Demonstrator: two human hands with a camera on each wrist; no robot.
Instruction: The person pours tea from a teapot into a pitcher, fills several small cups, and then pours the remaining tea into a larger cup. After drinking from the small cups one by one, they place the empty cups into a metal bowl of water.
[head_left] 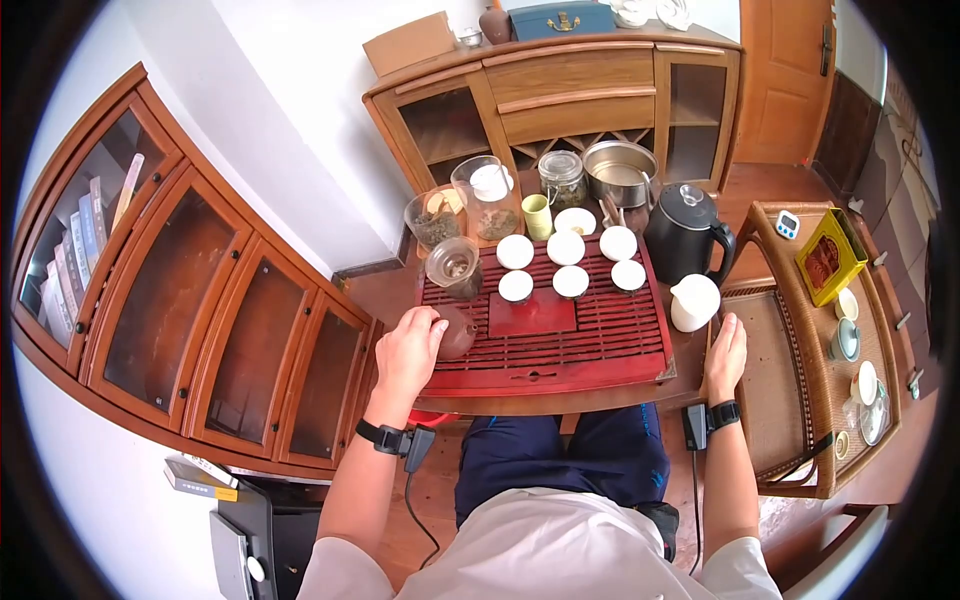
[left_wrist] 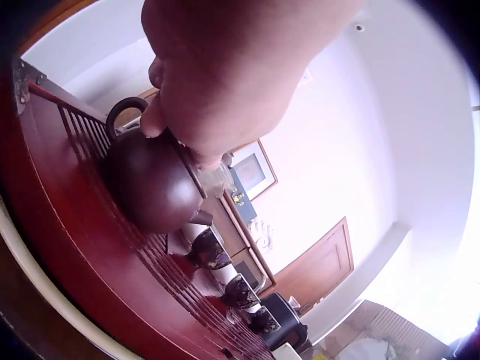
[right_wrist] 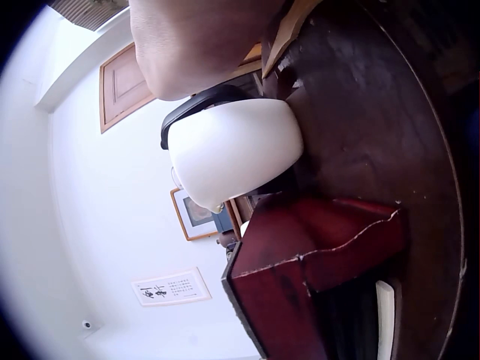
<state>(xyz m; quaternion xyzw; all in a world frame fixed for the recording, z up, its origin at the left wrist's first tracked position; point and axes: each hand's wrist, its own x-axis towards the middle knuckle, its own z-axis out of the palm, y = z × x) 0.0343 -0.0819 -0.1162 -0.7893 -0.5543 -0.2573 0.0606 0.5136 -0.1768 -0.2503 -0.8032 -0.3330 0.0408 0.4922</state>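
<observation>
My left hand (head_left: 408,350) holds a round brown teapot (left_wrist: 150,184) at its top, on the tray's left side. In the left wrist view the fingers come down over the lid, beside the loop handle (left_wrist: 124,109), and hide most of the lid. The spout (left_wrist: 201,217) points toward a row of cups. My right hand (head_left: 728,355), its fingers fairly straight, is by the table's right edge, near a white pitcher (head_left: 695,303). That pitcher stands upright beside the red slatted tea tray (head_left: 620,372).
Several small cups (head_left: 515,287) stand in two rows on the tray. Glass jars (head_left: 437,222), a green holder (head_left: 537,217), a steel pot (head_left: 620,172) and a black kettle (head_left: 686,235) line the back. A wicker shelf (head_left: 770,385) bearing a yellow tin (head_left: 832,257) is at right.
</observation>
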